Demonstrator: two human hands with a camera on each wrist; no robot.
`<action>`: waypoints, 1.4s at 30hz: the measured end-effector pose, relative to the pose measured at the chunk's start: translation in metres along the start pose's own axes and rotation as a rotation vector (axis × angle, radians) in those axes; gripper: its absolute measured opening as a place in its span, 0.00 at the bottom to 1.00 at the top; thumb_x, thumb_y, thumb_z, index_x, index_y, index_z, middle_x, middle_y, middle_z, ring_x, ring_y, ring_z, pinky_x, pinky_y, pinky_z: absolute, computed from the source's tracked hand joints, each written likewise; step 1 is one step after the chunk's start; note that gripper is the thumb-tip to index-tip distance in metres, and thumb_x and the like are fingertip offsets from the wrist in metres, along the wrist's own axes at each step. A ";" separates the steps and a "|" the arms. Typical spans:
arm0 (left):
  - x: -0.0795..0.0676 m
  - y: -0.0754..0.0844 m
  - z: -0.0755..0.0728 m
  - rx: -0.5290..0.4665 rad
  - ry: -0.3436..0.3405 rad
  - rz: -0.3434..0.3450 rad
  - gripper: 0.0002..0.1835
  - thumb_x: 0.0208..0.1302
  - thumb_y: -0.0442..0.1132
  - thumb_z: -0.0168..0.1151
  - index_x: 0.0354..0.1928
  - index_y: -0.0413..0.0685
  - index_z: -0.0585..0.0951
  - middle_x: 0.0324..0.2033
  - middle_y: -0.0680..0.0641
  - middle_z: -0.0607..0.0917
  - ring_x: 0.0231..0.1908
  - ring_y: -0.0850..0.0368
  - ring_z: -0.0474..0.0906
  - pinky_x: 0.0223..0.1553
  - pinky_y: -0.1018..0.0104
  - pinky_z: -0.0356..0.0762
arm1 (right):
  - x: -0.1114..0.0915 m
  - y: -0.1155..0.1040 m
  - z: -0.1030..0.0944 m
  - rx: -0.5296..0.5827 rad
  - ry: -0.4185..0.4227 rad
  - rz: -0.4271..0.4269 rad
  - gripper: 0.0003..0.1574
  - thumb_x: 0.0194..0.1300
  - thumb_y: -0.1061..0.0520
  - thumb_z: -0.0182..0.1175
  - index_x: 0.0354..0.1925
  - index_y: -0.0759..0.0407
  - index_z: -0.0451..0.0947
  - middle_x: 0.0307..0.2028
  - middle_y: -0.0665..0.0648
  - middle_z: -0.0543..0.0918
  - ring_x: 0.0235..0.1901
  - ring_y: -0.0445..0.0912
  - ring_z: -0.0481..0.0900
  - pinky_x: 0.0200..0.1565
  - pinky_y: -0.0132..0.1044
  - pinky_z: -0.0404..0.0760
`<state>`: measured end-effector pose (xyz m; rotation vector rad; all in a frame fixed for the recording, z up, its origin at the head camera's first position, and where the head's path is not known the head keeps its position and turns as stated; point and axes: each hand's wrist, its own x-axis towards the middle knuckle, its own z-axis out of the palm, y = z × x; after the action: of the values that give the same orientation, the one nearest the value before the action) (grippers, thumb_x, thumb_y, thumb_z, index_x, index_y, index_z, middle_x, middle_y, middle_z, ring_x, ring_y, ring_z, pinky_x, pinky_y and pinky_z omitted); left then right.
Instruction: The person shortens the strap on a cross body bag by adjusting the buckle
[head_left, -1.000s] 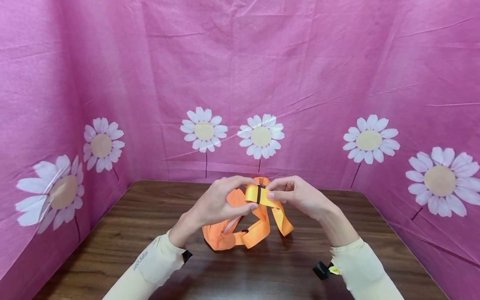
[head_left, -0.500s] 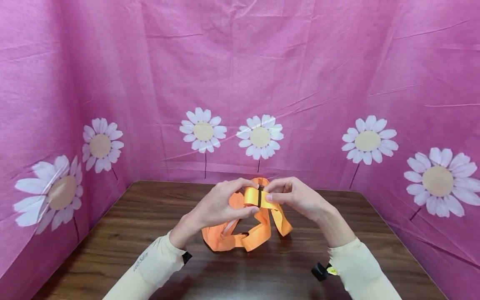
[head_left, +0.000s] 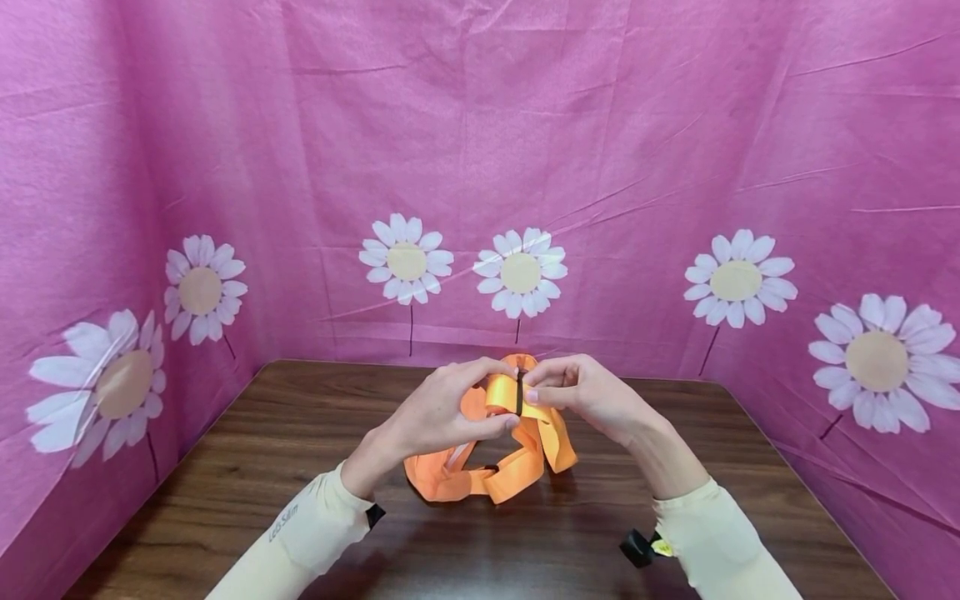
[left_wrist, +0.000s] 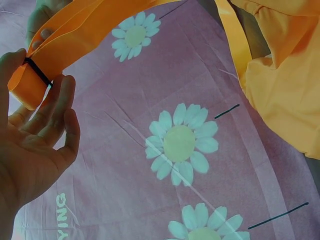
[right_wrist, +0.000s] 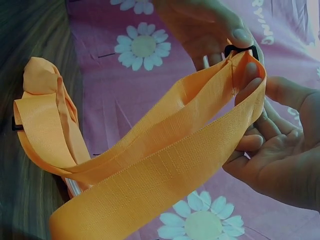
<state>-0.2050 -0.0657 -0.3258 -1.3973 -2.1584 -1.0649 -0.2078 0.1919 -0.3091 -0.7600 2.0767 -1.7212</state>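
Note:
An orange webbing strap [right_wrist: 165, 165] runs through a black slide buckle [head_left: 519, 395], held up above the table. My left hand [head_left: 438, 408] holds the buckle by its two ends, thumb at one and fingers at the other; a short loop of strap bulges between them. Just right of the buckle, my right hand [head_left: 596, 398] pinches the strap with thumb and fingers. In the right wrist view the strap lies in two layers leading away from the buckle. Below hangs the rest of the strap, joined to a crumpled orange fabric bag [head_left: 433, 479] on the table.
Dark wood-grain table [head_left: 300, 442] under the hands. Pink cloth [head_left: 615, 150] printed with white daisies stands around its back and sides. A second black buckle [right_wrist: 17, 124] sits on the strap near the bag.
The buckle and strap loop have tilted slightly, and the loop on its left looks shorter. My right fingers have edged left toward the buckle; the hanging strap end has shifted slightly left.

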 end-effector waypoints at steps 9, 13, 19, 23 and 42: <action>-0.001 0.001 0.003 -0.009 0.053 -0.026 0.26 0.61 0.50 0.75 0.57 0.51 0.79 0.34 0.63 0.80 0.30 0.62 0.76 0.33 0.66 0.77 | 0.000 0.000 0.003 -0.036 0.037 0.042 0.15 0.73 0.52 0.63 0.43 0.65 0.84 0.30 0.57 0.77 0.30 0.48 0.70 0.37 0.39 0.72; 0.000 -0.001 0.004 -0.016 0.050 -0.015 0.26 0.60 0.48 0.76 0.57 0.48 0.79 0.37 0.62 0.81 0.31 0.61 0.78 0.35 0.65 0.78 | 0.002 0.000 0.005 -0.027 0.058 0.060 0.17 0.74 0.51 0.62 0.41 0.66 0.83 0.30 0.57 0.72 0.31 0.48 0.69 0.37 0.39 0.70; 0.001 -0.004 0.009 -0.041 0.078 -0.010 0.31 0.59 0.48 0.78 0.62 0.49 0.78 0.50 0.58 0.83 0.45 0.64 0.79 0.46 0.61 0.79 | 0.002 -0.003 0.008 -0.049 0.070 0.049 0.16 0.67 0.50 0.69 0.40 0.63 0.83 0.28 0.56 0.73 0.31 0.48 0.70 0.36 0.41 0.71; 0.001 -0.006 0.012 -0.065 0.083 -0.037 0.34 0.58 0.50 0.79 0.65 0.54 0.76 0.53 0.61 0.81 0.49 0.64 0.78 0.50 0.63 0.77 | 0.001 -0.004 0.007 0.045 0.062 0.013 0.11 0.68 0.55 0.68 0.40 0.63 0.82 0.29 0.54 0.76 0.29 0.47 0.70 0.36 0.38 0.71; 0.000 -0.013 0.013 -0.042 0.043 0.033 0.23 0.58 0.46 0.78 0.53 0.50 0.83 0.42 0.56 0.85 0.44 0.60 0.81 0.50 0.61 0.76 | -0.007 -0.013 0.003 0.281 0.020 -0.117 0.07 0.70 0.64 0.58 0.37 0.61 0.83 0.32 0.53 0.84 0.31 0.43 0.76 0.37 0.33 0.73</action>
<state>-0.2148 -0.0590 -0.3398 -1.4097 -2.0871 -1.1245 -0.1983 0.1921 -0.2975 -0.7912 1.7790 -2.0351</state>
